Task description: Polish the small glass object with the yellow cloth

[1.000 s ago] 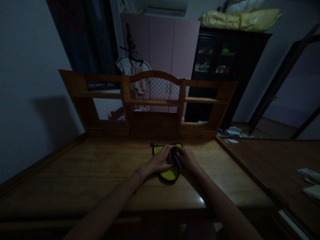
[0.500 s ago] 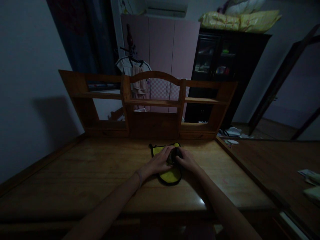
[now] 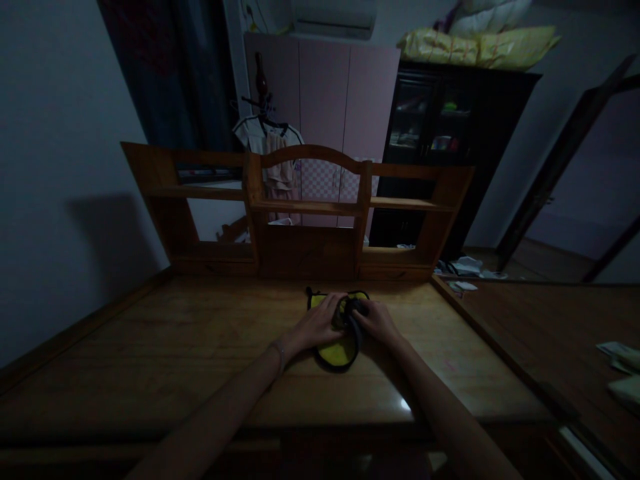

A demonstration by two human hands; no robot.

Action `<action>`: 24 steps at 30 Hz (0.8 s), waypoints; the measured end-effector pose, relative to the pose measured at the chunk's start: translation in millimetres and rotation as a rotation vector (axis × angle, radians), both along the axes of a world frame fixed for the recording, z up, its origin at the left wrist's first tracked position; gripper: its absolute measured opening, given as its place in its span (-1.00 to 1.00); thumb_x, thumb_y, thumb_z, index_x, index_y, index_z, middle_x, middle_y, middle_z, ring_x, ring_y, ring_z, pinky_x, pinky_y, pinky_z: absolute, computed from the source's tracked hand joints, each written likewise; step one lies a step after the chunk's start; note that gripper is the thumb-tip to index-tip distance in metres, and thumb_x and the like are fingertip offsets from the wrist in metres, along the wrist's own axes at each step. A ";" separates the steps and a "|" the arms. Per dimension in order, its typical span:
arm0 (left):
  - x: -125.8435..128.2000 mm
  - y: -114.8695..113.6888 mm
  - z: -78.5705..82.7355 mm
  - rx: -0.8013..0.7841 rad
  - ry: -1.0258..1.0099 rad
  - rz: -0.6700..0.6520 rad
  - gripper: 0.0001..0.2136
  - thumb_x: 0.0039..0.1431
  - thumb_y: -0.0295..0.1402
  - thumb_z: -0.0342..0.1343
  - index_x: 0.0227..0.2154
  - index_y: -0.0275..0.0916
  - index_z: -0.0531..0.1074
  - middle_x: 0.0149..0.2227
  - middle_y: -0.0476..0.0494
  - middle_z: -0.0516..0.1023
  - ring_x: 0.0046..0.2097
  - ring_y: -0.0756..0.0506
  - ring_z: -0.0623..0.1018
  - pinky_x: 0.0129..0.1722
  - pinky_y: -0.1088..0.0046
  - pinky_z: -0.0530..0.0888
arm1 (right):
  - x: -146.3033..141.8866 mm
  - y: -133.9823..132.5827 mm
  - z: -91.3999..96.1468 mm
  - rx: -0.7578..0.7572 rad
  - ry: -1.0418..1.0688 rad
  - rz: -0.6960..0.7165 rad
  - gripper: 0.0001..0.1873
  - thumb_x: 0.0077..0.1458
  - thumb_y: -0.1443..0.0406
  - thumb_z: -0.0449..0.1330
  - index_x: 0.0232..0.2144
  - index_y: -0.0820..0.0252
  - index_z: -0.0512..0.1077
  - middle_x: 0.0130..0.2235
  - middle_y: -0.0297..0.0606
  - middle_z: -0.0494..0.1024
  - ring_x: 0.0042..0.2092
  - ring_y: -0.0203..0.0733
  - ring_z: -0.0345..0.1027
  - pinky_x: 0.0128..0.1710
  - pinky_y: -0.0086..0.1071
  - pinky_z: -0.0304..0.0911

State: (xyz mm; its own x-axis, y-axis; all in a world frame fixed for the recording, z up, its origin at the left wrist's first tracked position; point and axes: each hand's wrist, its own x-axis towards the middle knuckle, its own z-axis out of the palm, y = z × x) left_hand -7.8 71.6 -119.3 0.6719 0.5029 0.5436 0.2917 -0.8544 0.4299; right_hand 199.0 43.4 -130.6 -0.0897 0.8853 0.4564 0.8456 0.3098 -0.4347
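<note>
On the wooden desk (image 3: 225,333) lies a flat yellow pouch (image 3: 336,353) with black edging, partly covered by both hands. My left hand (image 3: 323,321) rests over its left side, fingers curled around a dark, olive-tinted thing I cannot make out. Against that thing, my right hand (image 3: 379,323) pinches a small black object (image 3: 354,307) between thumb and fingers. A dark band (image 3: 358,337) curves down from there along the pouch's right side. The hands nearly meet, and the dim light hides what lies between them.
A wooden shelf unit (image 3: 309,207) rises along the desk's back edge. The white wall (image 3: 65,200) borders the left. A raised rim (image 3: 480,327) runs down the right side, with papers (image 3: 623,357) beyond it.
My right hand has shifted slightly and turned the black object. The dark band now shows below it. The pouch's top part has slid a little right; my left hand stays nearly in place.
</note>
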 end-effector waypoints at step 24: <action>4.3 -5.5 -1.2 0.173 0.052 0.093 -0.23 -0.07 -0.37 0.31 0.18 -0.10 0.02 0.13 -0.20 0.24 0.17 -0.27 0.29 0.14 0.13 0.31 | -1.2 3.7 -3.3 -0.086 0.143 0.132 -0.79 0.09 0.30 0.09 -0.23 0.22 0.45 -0.36 -0.28 0.52 -0.34 -0.17 0.35 -0.34 -0.41 0.22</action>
State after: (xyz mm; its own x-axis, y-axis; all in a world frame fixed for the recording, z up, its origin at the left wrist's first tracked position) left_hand -3.5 66.1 -120.5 0.6567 0.4664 0.5927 0.3909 -0.8825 0.2614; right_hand 197.8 47.1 -133.8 -0.1477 0.9062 0.3963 0.7278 0.3709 -0.5768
